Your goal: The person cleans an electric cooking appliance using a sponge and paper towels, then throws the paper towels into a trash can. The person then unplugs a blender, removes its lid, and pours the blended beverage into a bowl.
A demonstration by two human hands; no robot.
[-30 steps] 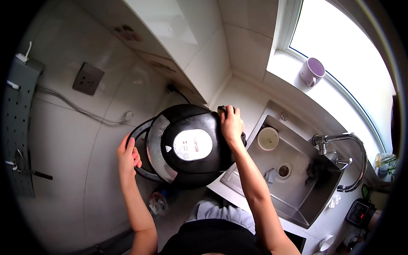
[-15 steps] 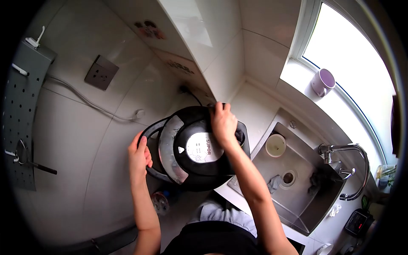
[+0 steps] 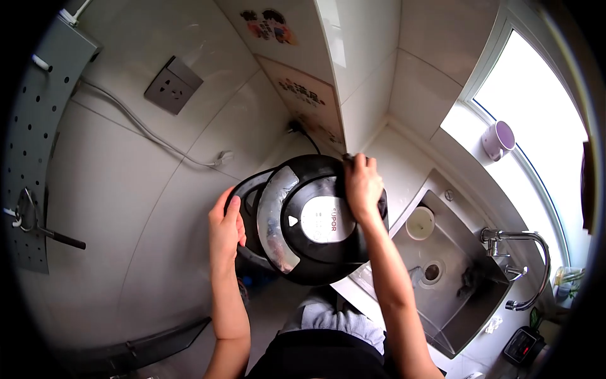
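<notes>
A round black appliance (image 3: 315, 252) with a white SUPOR label and a shiny curved band is held in front of my body, left of the sink. My left hand (image 3: 227, 227) is wrapped round its black loop handle. On the appliance's far right edge, my right hand (image 3: 363, 186) grips a dark part that the fingers mostly cover. The underside of the appliance is hidden.
To the right is a steel sink (image 3: 467, 316) holding a pale bowl (image 3: 420, 223) and dark cloth, beside a curved faucet (image 3: 543, 265). A purple mug (image 3: 498, 140) stands on the windowsill. A wall socket (image 3: 173, 85) and loose plug (image 3: 223, 157) are at left.
The view has turned, so the wall, sink and mug sit further right and lower in it. Both hands keep their hold on the appliance, which also appears further right.
</notes>
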